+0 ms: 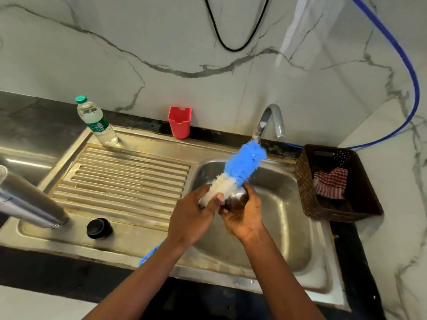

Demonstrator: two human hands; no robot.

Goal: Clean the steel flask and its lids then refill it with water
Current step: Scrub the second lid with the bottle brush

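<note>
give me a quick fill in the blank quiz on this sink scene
The left hand grips a brush with ____ and white bristles.
The ____ lid lies beside the steel flask.
The checked cloth lies in the brown ____.
The plastic bottle has a ____ cap.
Missing: blue; black; basket; green.

You've got bright, even light here, with a pale streak of glare high on the marble wall (298, 31) and soft warm highlights coming off the steel sink (288, 227). Your wide lens bows the dark counter (34, 116) towards the edges, and the flask (30, 202) at far left looms large and soft. Shadows are faint, darkest inside the basket (305, 181) on the right.
</note>
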